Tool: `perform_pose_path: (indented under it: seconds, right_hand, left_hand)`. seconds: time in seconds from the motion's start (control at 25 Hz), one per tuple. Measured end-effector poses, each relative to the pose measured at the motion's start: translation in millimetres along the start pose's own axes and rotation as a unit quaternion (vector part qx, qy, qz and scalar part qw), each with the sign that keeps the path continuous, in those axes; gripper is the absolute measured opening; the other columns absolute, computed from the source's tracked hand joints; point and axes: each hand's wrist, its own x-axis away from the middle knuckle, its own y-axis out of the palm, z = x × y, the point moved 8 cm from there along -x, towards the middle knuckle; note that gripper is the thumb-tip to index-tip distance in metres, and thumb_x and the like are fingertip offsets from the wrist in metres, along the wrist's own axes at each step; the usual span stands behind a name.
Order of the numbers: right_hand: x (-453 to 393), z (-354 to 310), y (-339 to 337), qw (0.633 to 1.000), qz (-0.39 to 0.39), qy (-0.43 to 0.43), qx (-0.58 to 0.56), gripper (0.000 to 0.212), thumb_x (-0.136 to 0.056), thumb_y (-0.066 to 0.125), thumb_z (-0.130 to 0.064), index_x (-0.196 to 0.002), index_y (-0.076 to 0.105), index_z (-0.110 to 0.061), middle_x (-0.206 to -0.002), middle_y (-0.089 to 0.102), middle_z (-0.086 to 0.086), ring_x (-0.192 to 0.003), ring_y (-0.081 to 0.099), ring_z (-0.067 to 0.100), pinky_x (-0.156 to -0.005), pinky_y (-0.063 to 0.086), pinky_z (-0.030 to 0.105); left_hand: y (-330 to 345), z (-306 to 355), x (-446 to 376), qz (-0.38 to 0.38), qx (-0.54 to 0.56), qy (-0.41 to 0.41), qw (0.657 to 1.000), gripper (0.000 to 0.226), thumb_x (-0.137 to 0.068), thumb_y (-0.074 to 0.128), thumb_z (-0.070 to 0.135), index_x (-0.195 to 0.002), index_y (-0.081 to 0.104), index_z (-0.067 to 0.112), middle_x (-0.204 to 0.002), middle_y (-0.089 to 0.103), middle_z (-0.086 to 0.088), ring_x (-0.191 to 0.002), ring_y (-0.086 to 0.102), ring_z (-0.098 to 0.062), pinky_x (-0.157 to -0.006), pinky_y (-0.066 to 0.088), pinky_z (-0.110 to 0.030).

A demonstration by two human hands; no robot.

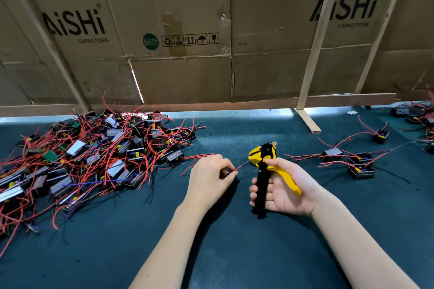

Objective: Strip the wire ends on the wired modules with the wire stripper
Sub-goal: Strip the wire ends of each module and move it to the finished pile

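Observation:
My right hand (284,190) grips a yellow and black wire stripper (264,162), jaws pointing up and left. My left hand (209,176) pinches a red wire (239,167) near its end. A thin bare strand runs from that wire's tip into the stripper's jaws. The module this wire belongs to is hidden under my left hand. A big heap of black modules with red wires (94,155) lies to the left on the dark green mat (225,241).
Several separate modules with red wires (359,164) lie to the right, more (413,112) at the far right edge. A cardboard wall (187,70) on wooden slats (307,119) closes off the back of the table.

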Motion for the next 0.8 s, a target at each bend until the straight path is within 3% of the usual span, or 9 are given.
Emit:
perform_pose_path:
  seconds: [0.32,0.56,0.8]
  right_hand:
    - [1,0,0,1.000,-0.001,-0.001,0.002,0.049,-0.075,0.060,-0.039,-0.099,0.056,0.004,-0.083,0.062,0.021,-0.072,0.065,0.036,-0.077,0.056,0.048]
    - [1,1,3,0.999,-0.001,-0.008,0.032,0.049,-0.073,0.064,-0.039,-0.097,0.057,0.004,-0.082,0.061,0.022,-0.071,0.065,0.036,-0.078,0.057,0.048]
    - [2,1,5,0.999,-0.013,-0.009,0.050,0.048,-0.073,0.064,-0.038,-0.096,0.056,0.003,-0.083,0.060,0.021,-0.072,0.064,0.036,-0.077,0.057,0.047]
  left_hand:
    - [-14,0,1,0.084,-0.100,-0.001,0.991,0.020,-0.076,0.079,0.023,-0.063,0.065,0.019,-0.062,0.062,0.007,-0.064,0.059,-0.019,-0.068,0.030,-0.031]
    - [-7,3,2,0.066,-0.057,0.059,0.994,0.005,-0.079,0.077,0.014,-0.079,0.073,0.017,-0.076,0.068,0.005,-0.078,0.059,-0.024,-0.070,0.040,-0.034]
    - [-3,-7,0,0.047,-0.017,0.028,0.998,0.001,-0.085,0.072,0.016,-0.085,0.072,0.016,-0.085,0.070,0.004,-0.082,0.059,-0.020,-0.077,0.045,-0.032]
